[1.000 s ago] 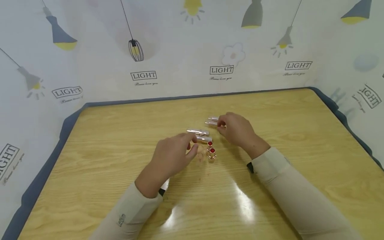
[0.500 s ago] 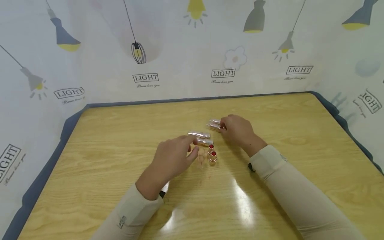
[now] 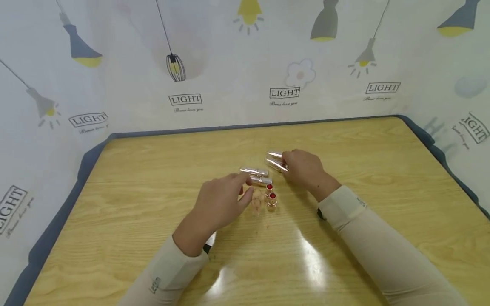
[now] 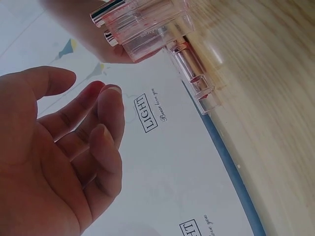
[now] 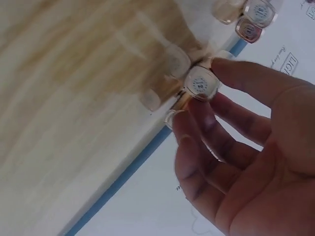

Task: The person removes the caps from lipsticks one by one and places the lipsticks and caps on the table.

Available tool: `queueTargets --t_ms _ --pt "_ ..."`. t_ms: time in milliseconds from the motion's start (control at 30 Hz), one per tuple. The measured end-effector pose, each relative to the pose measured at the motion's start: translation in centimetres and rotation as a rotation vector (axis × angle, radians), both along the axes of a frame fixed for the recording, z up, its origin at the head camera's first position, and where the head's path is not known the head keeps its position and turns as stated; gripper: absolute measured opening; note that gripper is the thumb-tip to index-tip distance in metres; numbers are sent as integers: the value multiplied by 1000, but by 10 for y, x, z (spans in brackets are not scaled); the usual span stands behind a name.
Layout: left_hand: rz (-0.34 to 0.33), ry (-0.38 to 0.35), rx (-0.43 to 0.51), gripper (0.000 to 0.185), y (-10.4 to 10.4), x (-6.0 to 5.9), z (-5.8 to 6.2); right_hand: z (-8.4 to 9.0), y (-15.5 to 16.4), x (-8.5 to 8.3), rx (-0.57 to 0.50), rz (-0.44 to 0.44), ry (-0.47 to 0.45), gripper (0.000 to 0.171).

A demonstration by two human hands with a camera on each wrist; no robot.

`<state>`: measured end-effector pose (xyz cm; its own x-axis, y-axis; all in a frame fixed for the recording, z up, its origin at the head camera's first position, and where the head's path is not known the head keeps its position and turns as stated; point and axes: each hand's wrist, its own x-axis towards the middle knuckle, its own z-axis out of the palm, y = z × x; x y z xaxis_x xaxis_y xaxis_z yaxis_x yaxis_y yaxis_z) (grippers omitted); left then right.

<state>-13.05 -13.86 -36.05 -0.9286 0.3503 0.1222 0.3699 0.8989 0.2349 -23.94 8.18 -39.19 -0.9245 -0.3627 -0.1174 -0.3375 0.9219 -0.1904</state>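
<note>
Several rose-gold lipstick tubes lie mid-table. My right hand [image 3: 286, 163] pinches the end of one lying tube [image 3: 276, 165] between thumb and fingers; its square end [image 5: 201, 84] faces the right wrist camera. A second tube [image 3: 273, 154] lies just behind it. My left hand [image 3: 245, 187] hovers with loosely curled fingers [image 4: 106, 113] and holds nothing, right beside two more lying tubes [image 3: 255, 172] [image 4: 140, 27]. Two open lipsticks with red tips [image 3: 271, 192] stand upright between my hands. Clear caps [image 3: 255, 202] sit by my left fingertips.
The wooden table [image 3: 134, 204] has a dark blue edge [image 3: 82, 163] and is walled on three sides by a white sheet printed with lamps [image 3: 183, 100]. Both forearms in beige sleeves [image 3: 367, 238] reach in from the front edge.
My right hand has closed on one lying tube and swung its free end a little towards me. The left hand has hardly moved.
</note>
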Motion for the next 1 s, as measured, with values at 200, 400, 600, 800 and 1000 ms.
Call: queueTargets --t_ms 200,400,600,800,1000 --pt "-23 11 -7 18 5 -2 -1 3 7 7 56 21 -44 11" --pt "-31 22 -4 16 9 -2 -2 3 22 26 -14 13 -21 16" --pt "-33 41 17 13 11 -1 -4 3 33 51 -176 6 27 17" --pt "-47 189 55 11 12 -2 -6 14 34 66 -242 31 60 13" --pt "-72 339 137 15 11 1 -6 24 33 83 -248 83 101 15"
